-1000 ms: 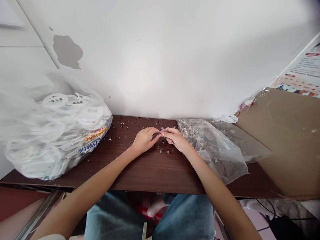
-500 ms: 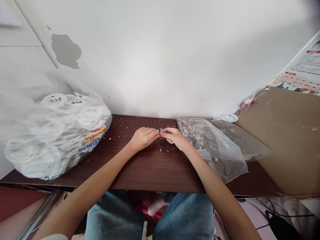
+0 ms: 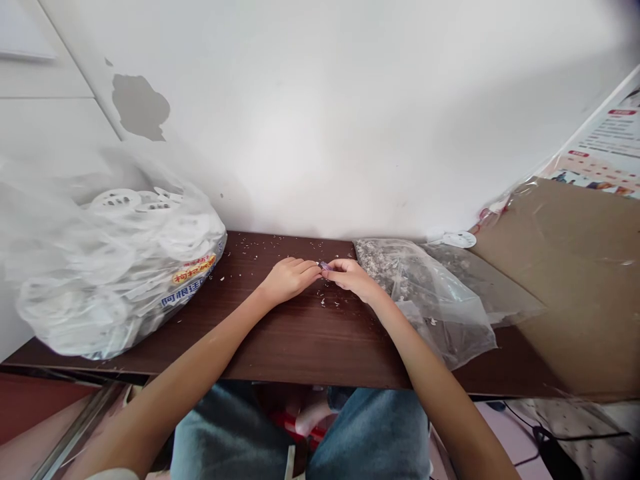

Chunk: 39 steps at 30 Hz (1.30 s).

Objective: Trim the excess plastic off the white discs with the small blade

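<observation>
Over the middle of the dark brown table [image 3: 295,347], my two hands meet fingertip to fingertip. My right hand [image 3: 350,277] pinches a small purple, partly see-through piece [image 3: 326,267], whose exact kind I cannot make out. Closed with its fingers together, my left hand [image 3: 293,279] reaches the same spot, and whatever its fingertips grip is hidden. Small pale scraps [image 3: 323,303] lie scattered on the tabletop below and behind the hands.
At left stands a clear plastic bag [image 3: 120,280] full of white flat pieces. Right of my hands lies a clear bag [image 3: 415,280] of greyish bits, with a white disc [image 3: 459,239] behind it. A cardboard box [image 3: 575,287] is at far right; a white wall [image 3: 320,120] rises behind.
The purple piece has tilted from nearly upright to lying more sideways in my right fingers. Both hands stay together at the same place; the view has shifted slightly.
</observation>
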{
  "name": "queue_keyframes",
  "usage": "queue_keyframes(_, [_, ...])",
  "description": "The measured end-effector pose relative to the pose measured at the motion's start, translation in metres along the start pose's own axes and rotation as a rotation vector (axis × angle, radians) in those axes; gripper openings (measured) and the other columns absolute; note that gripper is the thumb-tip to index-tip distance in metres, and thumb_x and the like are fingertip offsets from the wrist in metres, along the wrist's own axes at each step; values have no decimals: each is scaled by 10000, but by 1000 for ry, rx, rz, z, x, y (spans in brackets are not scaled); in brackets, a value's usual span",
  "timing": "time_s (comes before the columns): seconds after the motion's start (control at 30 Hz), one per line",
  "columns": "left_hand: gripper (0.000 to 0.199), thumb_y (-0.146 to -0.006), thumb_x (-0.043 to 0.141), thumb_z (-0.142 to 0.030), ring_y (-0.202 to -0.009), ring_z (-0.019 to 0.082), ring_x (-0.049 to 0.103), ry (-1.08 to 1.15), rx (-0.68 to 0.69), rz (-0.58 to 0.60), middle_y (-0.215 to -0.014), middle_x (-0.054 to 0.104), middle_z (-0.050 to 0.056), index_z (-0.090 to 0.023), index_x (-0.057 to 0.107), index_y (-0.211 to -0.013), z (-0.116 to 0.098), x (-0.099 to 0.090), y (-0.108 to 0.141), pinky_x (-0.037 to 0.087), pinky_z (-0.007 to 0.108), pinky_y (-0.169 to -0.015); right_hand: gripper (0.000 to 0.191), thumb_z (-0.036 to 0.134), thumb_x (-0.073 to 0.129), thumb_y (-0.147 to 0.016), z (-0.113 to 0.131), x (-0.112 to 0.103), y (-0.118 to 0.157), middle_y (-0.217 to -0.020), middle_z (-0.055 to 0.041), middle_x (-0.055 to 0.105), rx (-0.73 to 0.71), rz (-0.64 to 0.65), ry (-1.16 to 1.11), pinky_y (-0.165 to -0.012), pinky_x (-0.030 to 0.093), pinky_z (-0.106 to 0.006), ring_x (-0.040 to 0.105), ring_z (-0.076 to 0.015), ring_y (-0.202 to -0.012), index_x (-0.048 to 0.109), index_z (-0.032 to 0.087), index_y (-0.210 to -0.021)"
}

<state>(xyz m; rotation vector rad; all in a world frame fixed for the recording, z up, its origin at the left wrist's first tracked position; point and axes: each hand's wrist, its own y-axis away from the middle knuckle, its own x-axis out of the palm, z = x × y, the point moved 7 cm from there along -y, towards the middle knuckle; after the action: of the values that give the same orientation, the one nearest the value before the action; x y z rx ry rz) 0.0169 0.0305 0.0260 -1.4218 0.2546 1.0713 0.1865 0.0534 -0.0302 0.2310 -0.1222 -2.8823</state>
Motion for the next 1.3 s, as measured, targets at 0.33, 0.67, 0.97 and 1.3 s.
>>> queue_keyframes(0.33, [195,-1102,506,-278,-804,170,705,-73,-18,37,-1027,783,52,-180,670,-1064,1,4,0,437,311,-677,412,526,854,-795,1,0,0,-700,41,539,-15,18,-49,-485,226,-251,377,-81,-552,689,188,-964])
queue_keyframes(0.67, [152,-1025,519,-272,-752,183,671,104,-200,100,-916,732,49,-184,632,-975,0,8,0,453,308,-663,374,509,794,-814,15,9,8,-691,42,542,-56,-2,-9,-504,259,-254,399,-91,-558,672,186,-959])
queue_keyframes(0.97, [194,-1049,514,-267,-745,171,678,50,-217,32,-902,753,39,-200,688,-997,2,5,1,469,305,-685,377,520,780,-814,25,7,11,-721,21,577,-102,-73,46,-559,333,-262,445,-115,-607,692,188,-970])
queue_keyframes(1.3, [227,-1090,498,-344,-781,140,663,395,-502,68,-1017,753,30,-220,685,-1127,11,11,6,483,267,-710,249,427,678,-892,36,4,11,-963,-32,723,-319,-204,253,-715,467,-304,594,-169,-765,710,202,-992])
